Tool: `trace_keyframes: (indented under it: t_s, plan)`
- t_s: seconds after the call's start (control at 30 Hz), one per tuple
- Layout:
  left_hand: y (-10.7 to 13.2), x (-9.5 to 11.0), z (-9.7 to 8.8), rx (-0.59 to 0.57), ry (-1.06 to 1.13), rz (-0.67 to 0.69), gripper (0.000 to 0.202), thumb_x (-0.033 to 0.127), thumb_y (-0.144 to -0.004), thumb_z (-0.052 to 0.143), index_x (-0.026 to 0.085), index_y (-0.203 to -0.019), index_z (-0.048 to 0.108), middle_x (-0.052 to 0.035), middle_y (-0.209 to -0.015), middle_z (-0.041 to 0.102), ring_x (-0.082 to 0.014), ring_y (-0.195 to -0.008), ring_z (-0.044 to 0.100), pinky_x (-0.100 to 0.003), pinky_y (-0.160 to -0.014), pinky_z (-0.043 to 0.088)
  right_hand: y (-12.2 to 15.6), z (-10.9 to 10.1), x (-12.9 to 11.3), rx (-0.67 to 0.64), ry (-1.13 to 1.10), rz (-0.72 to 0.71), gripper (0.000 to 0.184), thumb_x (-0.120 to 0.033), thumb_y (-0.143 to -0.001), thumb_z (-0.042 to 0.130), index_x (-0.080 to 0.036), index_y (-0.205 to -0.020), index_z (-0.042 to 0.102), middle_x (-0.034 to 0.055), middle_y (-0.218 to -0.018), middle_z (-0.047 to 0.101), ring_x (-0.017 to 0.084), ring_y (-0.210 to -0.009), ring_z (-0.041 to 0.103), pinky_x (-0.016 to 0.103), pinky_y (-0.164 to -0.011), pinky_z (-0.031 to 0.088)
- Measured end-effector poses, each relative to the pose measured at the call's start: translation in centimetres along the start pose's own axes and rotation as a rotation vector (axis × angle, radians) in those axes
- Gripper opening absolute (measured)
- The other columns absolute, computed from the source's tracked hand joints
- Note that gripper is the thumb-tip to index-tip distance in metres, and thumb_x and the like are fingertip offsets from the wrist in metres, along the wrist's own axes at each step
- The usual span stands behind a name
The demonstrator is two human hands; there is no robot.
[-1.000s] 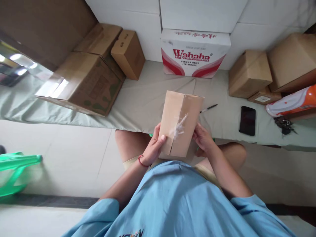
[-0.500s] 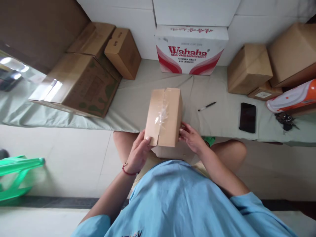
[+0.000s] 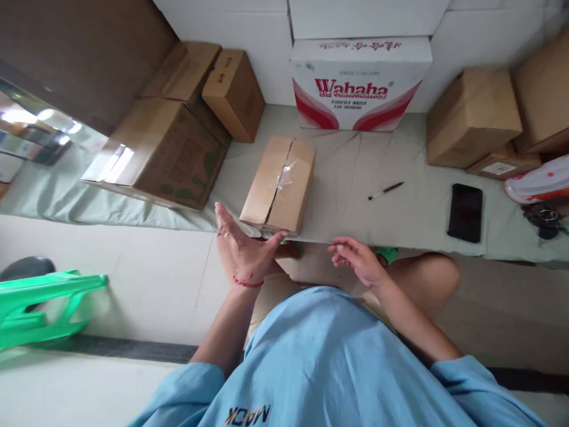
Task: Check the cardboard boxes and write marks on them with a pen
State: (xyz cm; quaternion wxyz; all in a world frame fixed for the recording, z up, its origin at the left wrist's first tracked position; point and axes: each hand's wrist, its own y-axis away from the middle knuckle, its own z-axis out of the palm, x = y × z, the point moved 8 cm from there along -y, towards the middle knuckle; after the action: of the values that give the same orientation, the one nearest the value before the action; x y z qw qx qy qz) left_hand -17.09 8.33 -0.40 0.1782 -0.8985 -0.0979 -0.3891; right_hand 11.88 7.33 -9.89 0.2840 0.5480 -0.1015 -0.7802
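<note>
A small brown cardboard box with clear tape across its top seam lies on the cloth-covered table, at a slant near the front edge. Just in front of it is my left hand, open, thumb and fingers spread wide along the box's near end; whether it touches the box I cannot tell. My right hand hovers off the table edge, apart from the box, its fingers loosely bent and holding nothing. A pen lies on the cloth beyond my right hand.
A phone and keys lie at the right. Behind stands a white Wahaha carton. Brown boxes stand left and right. A green plastic stool is on the floor at left.
The box has moved away from me onto the table and turned slightly. Both hands have let go; the left has spread its fingers and the right has drawn off to the side.
</note>
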Motion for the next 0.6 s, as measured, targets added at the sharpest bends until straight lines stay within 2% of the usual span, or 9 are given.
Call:
trace_keyframes:
  t_s: [0.07,0.13,0.2,0.27,0.37,0.43,0.53,0.6]
  plan:
    - [-0.3,1.7,-0.2,0.127,-0.075,0.027,0.154,0.066,-0.067,0.1,0.026,-0.177,0.001,-0.027,-0.183,0.005,-0.0465,-0.173,0.001,-0.07,-0.137,0.013,1.8,-2.8,-0.3,0.103,-0.006,-0.006,0.053,-0.061,-0.078,0.092,-0.023,-0.111,0.077,0.0063,-0.106,0.081,0.014,-0.078,0.071,0.029,-0.07,0.061]
    - [-0.5,3.7,-0.3,0.205,-0.128,0.088,0.153,0.068,-0.066,0.099,0.025,-0.178,0.005,-0.0261,-0.184,0.006,-0.0474,-0.173,0.001,-0.069,-0.138,0.006,3.5,-5.1,-0.5,0.195,-0.01,-0.017,0.05,-0.06,-0.081,0.091,-0.023,-0.112,0.078,0.0076,-0.107,0.081,0.015,-0.077,0.07,0.029,-0.067,0.061]
    - [-0.3,5.4,0.1,0.22,-0.142,0.144,0.15,0.068,-0.068,0.098,0.026,-0.178,0.005,-0.0241,-0.184,0.005,-0.0461,-0.173,0.001,-0.068,-0.139,0.007,4.7,-6.8,-0.5,0.256,-0.021,-0.023,0.049,-0.06,-0.081,0.09,-0.024,-0.112,0.078,0.008,-0.107,0.081,0.015,-0.076,0.07,0.029,-0.065,0.06]
    - [-0.2,6.3,1.2,0.178,-0.125,0.157,0.145,0.067,-0.07,0.097,0.028,-0.177,0.008,-0.0227,-0.184,0.006,-0.0451,-0.173,0.003,-0.066,-0.138,0.015,5.3,-7.8,-0.2,0.294,-0.045,-0.02,0.051,-0.06,-0.078,0.092,-0.024,-0.111,0.078,0.0076,-0.106,0.081,0.014,-0.075,0.07,0.028,-0.064,0.059]
    - [-0.5,6.4,3.1,0.124,-0.122,0.097,0.132,0.059,-0.069,0.099,0.028,-0.172,0.023,-0.0217,-0.18,0.013,-0.0461,-0.171,0.009,-0.065,-0.134,0.03,5.1,-8.2,0.3,0.321,-0.086,0.0,0.052,-0.06,-0.073,0.094,-0.024,-0.106,0.078,0.0069,-0.101,0.081,0.014,-0.071,0.068,0.026,-0.059,0.056]
    - [-1.3,6.1,3.3,0.161,-0.149,0.069,0.114,0.047,-0.069,0.098,0.026,-0.163,0.038,-0.0207,-0.173,0.024,-0.0456,-0.167,0.018,-0.064,-0.132,0.032,4.7,-7.8,0.1,0.313,-0.098,-0.008,0.05,-0.06,-0.074,0.093,-0.024,-0.104,0.078,0.0068,-0.099,0.081,0.014,-0.069,0.067,0.025,-0.058,0.054]
    - [-3.0,5.4,2.0,0.244,-0.165,0.091,0.088,0.03,-0.066,0.092,0.023,-0.144,0.052,-0.0175,-0.156,0.037,-0.0415,-0.156,0.036,-0.06,-0.131,0.035,4.2,-6.8,-1.0,0.27,-0.084,-0.062,0.048,-0.061,-0.076,0.091,-0.023,-0.103,0.077,0.0067,-0.097,0.081,0.014,-0.07,0.066,0.026,-0.06,0.054]
    - [-4.3,4.4,0.3,0.295,-0.162,0.106,0.081,0.027,-0.063,0.091,0.023,-0.136,0.055,-0.0156,-0.149,0.04,-0.0402,-0.15,0.041,-0.059,-0.13,0.036,4.3,-6.7,-1.8,0.256,-0.065,-0.094,0.047,-0.062,-0.077,0.09,-0.023,-0.102,0.078,0.0066,-0.097,0.08,0.014,-0.071,0.066,0.027,-0.062,0.055]
